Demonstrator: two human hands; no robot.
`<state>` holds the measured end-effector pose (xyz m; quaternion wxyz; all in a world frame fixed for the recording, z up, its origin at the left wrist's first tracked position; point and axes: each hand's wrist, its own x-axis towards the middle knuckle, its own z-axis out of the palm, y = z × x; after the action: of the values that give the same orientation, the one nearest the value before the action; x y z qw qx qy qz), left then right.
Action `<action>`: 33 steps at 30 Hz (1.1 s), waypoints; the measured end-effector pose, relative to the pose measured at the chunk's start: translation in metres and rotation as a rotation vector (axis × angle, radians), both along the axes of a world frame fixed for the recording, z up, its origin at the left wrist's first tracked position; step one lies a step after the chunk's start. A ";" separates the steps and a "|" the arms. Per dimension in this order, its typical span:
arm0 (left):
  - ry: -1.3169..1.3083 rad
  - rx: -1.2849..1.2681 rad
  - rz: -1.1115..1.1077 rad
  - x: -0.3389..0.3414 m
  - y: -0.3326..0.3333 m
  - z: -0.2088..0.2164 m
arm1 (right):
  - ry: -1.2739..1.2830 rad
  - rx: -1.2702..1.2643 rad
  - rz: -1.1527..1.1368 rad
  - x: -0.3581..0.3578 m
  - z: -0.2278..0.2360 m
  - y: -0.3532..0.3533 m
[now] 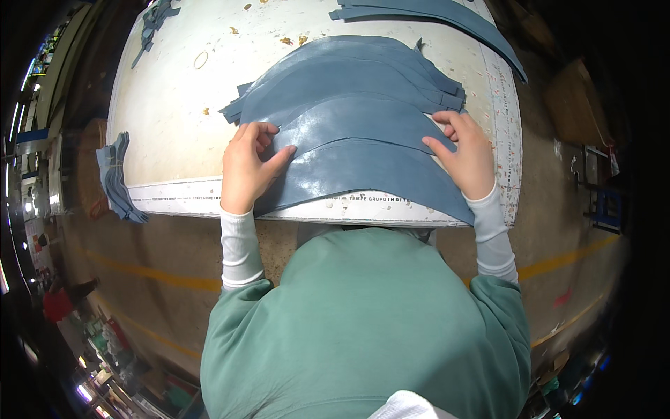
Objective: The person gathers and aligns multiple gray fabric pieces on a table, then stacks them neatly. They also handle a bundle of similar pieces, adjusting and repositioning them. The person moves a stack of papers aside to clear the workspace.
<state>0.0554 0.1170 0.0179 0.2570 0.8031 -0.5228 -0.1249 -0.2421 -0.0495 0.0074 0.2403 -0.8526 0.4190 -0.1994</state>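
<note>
Several curved blue panels, apparently leather, lie overlapping in front of me. The nearest panel [363,167] arches along the table's front edge, with a middle panel [356,119] above it and a fanned stack of panels [342,66] farther back. My left hand [250,166] is at the left ends of the two nearer panels, thumb on the leather, fingers curled but apart from the thumb. At the right ends, my right hand [466,152] has its thumb tip by the middle panel's edge and its index finger spread away. Neither hand visibly pinches a panel.
The white table [174,119] carries long blue strips [433,15] at the far right and scraps [152,24] at the far left. A bundle of blue strips [117,178] hangs over its left edge. A rubber band [201,60] lies on top. A brown box [576,101] stands right.
</note>
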 end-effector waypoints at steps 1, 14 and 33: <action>-0.046 0.027 -0.008 0.002 -0.001 0.000 | 0.011 0.043 0.009 0.000 0.000 -0.003; 0.209 -0.277 0.039 -0.006 0.007 0.015 | -0.264 -0.087 0.133 -0.002 0.046 0.003; -0.092 0.024 -0.252 -0.051 0.012 0.011 | 0.066 -0.021 0.257 -0.012 0.012 0.055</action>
<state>0.0046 0.1291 0.0291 0.2055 0.7390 -0.6293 -0.1254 -0.2542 0.0053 0.0194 0.2409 -0.9078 0.3119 -0.1431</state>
